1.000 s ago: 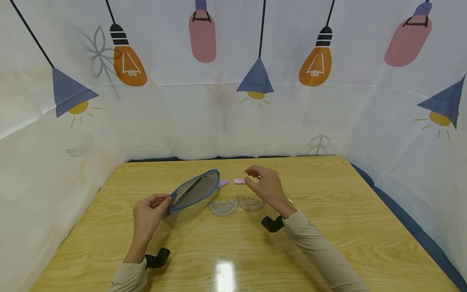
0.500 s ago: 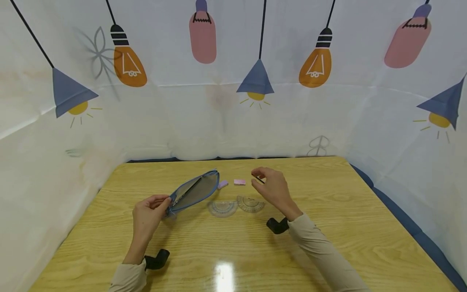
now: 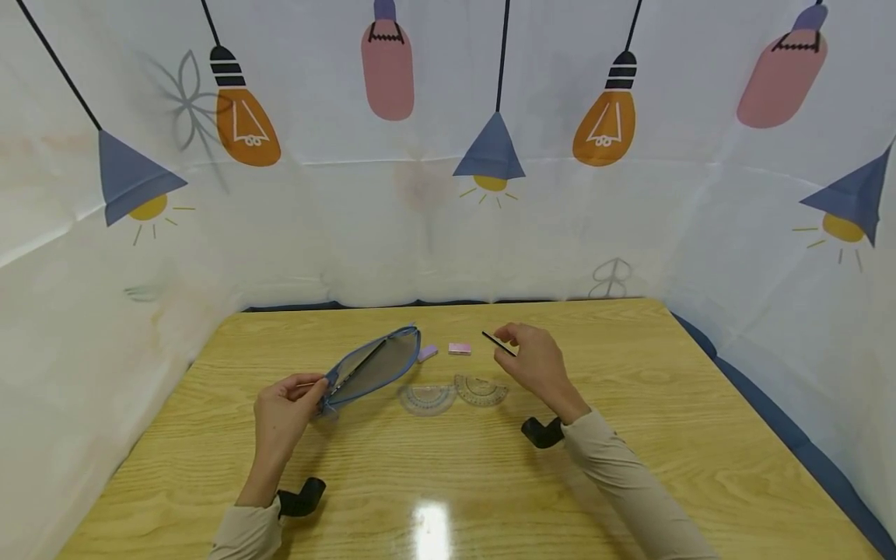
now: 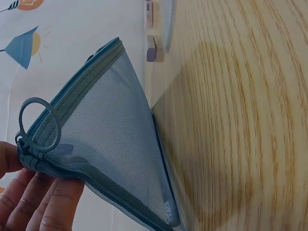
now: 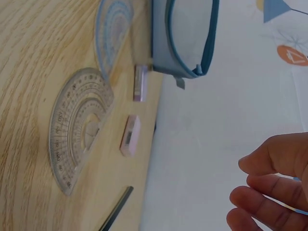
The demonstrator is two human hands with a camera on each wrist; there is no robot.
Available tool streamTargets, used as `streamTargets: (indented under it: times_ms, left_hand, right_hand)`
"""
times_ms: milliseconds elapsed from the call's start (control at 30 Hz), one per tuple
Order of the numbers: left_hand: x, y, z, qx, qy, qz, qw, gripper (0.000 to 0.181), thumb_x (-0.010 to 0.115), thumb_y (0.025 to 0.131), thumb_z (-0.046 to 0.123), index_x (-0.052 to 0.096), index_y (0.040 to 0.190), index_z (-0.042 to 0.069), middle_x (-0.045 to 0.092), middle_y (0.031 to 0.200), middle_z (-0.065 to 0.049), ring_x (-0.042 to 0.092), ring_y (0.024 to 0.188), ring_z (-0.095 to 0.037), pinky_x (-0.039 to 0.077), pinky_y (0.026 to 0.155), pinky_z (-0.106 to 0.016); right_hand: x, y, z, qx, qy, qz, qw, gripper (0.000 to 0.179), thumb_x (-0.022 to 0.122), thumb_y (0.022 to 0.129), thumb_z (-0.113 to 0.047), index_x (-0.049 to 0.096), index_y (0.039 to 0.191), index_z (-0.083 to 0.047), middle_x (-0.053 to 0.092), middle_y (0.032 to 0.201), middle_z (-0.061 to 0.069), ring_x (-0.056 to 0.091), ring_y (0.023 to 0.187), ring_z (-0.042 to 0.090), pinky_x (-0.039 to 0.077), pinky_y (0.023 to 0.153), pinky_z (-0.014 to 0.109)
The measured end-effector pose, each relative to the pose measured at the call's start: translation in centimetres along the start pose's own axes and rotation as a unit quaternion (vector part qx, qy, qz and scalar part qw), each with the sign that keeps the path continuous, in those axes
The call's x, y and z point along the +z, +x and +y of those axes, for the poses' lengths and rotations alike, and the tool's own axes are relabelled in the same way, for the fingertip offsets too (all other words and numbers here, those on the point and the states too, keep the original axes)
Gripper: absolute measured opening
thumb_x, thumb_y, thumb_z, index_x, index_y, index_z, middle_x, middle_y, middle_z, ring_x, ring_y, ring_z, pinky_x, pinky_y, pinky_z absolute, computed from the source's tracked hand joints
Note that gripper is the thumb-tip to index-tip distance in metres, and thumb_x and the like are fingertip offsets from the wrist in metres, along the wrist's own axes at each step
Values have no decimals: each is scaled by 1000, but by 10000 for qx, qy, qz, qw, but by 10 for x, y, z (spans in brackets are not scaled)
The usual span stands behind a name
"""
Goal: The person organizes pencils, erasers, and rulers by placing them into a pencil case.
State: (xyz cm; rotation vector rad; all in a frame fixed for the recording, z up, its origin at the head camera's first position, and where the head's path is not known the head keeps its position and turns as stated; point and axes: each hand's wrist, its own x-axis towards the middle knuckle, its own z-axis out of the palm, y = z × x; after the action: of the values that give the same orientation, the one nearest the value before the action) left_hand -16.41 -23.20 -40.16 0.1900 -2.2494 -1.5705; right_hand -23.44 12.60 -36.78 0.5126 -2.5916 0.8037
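My left hand [image 3: 283,408] pinches one corner of a blue mesh zipper pouch [image 3: 378,365], raised and tilted over the table. A ring pull [image 4: 41,125] hangs at that corner in the left wrist view. Through the mesh a dark pen-like stick [image 3: 360,365] shows. My right hand [image 3: 535,358] hovers above a slim black stick, like a pen or pencil [image 3: 498,344], on the table; the hand hides part of it. In the right wrist view the thumb and fingers [image 5: 262,202] are loosely bent with nothing between them, apart from the stick [image 5: 115,209].
Two clear protractors [image 3: 427,399] [image 3: 481,391] lie side by side at mid-table. Behind them are a pink eraser [image 3: 460,349] and a purple eraser [image 3: 428,353]. A patterned cloth [image 3: 448,233] hangs behind the wooden table [image 3: 392,482].
My right hand has moved to the right, away from the pink eraser, uncovering more of the black stick's far end. The left hand and pouch stay about where they were.
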Motion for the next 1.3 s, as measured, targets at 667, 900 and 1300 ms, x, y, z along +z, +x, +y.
streamTargets:
  times_ms: [667,900,1300]
  left_hand:
    - [2,0,-1,81,39,-53,9999,20,72,90,15,73,99,-2,71,87,-19,66,63,-9,56,54,-29]
    - [2,-1,0,59,22,-67,10000,20,71,90,15,73,99,-3,71,87,-19,66,61,-10,56,54,-30]
    - [2,-1,0,-20,-28,-75,10000,21,72,90,16,73,100,-2,71,88,-17,65,62,-10,56,53,-29]
  right_hand:
    - [-3,-1,17,314,-742,-450,9957,23,68,86,-11,68,108,-4,65,100,13,61,82,28,50,56,37]
    - [-3,0,25,375,-876,-566,9938,24,69,86,-14,66,107,-3,62,95,13,59,81,28,50,58,40]
    - [1,0,42,852,-734,-1117,9874,24,66,89,-13,63,109,1,58,93,13,52,65,20,43,50,33]
